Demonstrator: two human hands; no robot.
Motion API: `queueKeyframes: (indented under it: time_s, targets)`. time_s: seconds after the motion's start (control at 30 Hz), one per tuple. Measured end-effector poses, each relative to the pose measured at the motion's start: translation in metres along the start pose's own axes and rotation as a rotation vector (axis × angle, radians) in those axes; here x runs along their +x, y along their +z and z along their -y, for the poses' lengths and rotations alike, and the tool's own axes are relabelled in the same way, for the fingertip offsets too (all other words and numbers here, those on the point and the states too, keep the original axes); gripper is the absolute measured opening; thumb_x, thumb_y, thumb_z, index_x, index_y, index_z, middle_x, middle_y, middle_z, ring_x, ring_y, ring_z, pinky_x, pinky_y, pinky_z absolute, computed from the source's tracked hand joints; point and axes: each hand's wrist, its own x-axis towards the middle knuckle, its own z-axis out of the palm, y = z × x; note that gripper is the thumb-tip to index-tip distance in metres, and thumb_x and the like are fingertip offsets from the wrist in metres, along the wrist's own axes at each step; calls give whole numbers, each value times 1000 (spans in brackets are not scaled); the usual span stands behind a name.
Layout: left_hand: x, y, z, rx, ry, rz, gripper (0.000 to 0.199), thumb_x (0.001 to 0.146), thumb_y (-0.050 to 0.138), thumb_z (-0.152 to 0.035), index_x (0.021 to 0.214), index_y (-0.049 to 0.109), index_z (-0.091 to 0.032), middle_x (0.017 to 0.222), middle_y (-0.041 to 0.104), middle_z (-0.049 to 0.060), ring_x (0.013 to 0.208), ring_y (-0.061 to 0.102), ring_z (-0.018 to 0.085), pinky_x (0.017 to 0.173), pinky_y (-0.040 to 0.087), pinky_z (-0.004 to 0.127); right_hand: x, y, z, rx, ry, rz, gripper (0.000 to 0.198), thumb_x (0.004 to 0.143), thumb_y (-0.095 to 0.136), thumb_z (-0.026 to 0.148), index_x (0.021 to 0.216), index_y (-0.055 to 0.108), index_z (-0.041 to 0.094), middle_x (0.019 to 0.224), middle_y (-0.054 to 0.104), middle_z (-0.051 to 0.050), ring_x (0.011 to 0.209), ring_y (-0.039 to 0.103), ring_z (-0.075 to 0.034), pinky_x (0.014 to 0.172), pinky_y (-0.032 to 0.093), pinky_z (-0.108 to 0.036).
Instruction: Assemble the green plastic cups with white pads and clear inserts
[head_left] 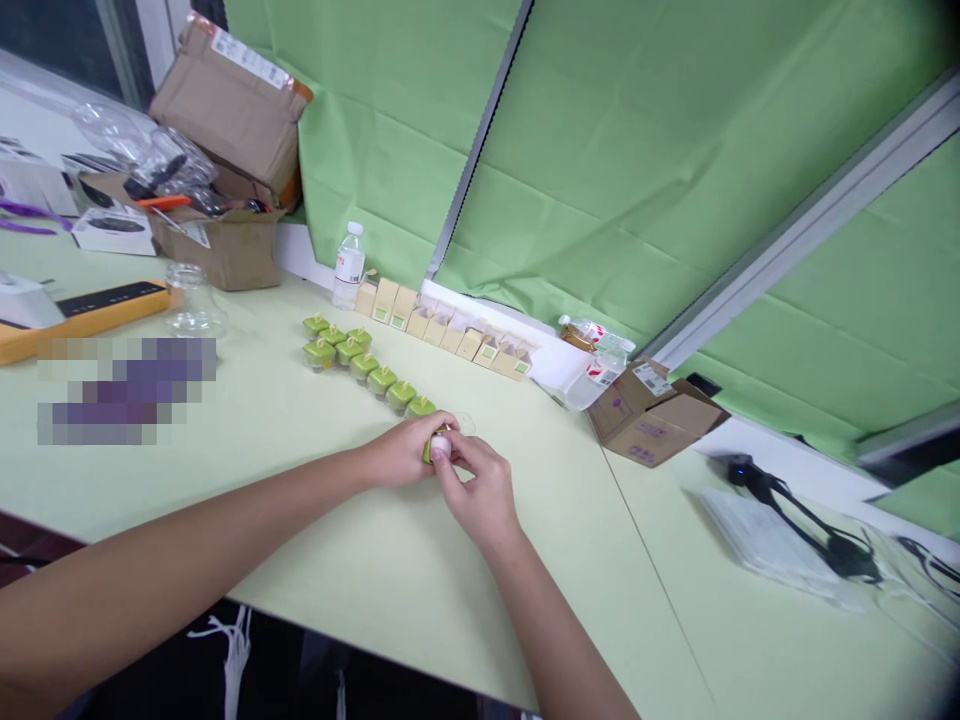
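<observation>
In the middle of the table my left hand (405,452) is closed around a small green container (428,450), mostly hidden by fingers. My right hand (484,492) pinches a small whitish round piece (441,443) at that container, thumb and fingertips together. Whether the piece sits inside it or on top, I cannot tell. Just behind the fingers lies a clear plastic piece (466,423). From there a row of small clear containers with green tops (381,380) runs back to the left, ending in a cluster.
Several small cardboard boxes (439,325) line the wall beside an upright water bottle (349,265). A glass jar (193,303) and orange power strip (90,318) are left. Toward the right are lying bottles (596,380), an open carton (649,415) and a black cable device (802,520).
</observation>
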Motion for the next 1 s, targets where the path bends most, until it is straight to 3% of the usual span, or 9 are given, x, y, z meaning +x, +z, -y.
queueKeyframes:
  time_s: [0.33, 0.5, 0.63, 0.83, 0.9, 1.0]
  targets:
    - [4, -5, -5, 17, 47, -16, 35, 77, 62, -16, 111, 53, -20, 104, 66, 3, 91, 63, 19, 77, 49, 29, -1, 3, 4, 114, 57, -71, 25, 86, 64, 29, 109, 67, 23, 103, 71, -6, 91, 68, -20, 83, 60, -36]
    - [5, -5, -6, 86, 65, -108, 34, 79, 66, -24, 112, 59, -20, 110, 68, 5, 97, 63, 22, 83, 49, 31, 6, 4, -5, 401, 375, -136, 38, 75, 77, 39, 103, 59, 20, 99, 70, -7, 86, 70, -19, 76, 61, -35]
    - [5, -4, -9, 99, 100, -206, 33, 79, 70, -29, 110, 62, -22, 108, 68, 5, 101, 62, 23, 87, 49, 33, 12, 0, -12, 733, 587, 39, 38, 78, 71, 49, 97, 62, 18, 95, 73, -8, 86, 70, -21, 80, 60, -39]
    - [2, 0, -17, 11, 133, -243, 36, 77, 74, -28, 111, 63, -23, 109, 68, 5, 103, 61, 22, 92, 48, 35, 11, 0, -4, 1054, 788, 326, 45, 94, 43, 49, 113, 65, 14, 107, 73, -15, 96, 71, -27, 83, 58, -47]
    - [2, 2, -17, -6, 159, -250, 43, 77, 75, -30, 117, 61, -23, 116, 65, 7, 109, 58, 24, 96, 46, 37, 11, 2, -1, 1115, 805, 385, 42, 95, 40, 44, 114, 64, 16, 111, 72, -13, 96, 71, -26, 84, 57, -46]
    - [3, 4, -15, 17, 221, -254, 50, 76, 77, -37, 120, 59, -22, 121, 62, 9, 115, 55, 27, 101, 43, 40, 11, 2, -1, 1071, 736, 351, 34, 92, 44, 39, 110, 65, 19, 112, 71, -10, 96, 69, -23, 82, 58, -40]
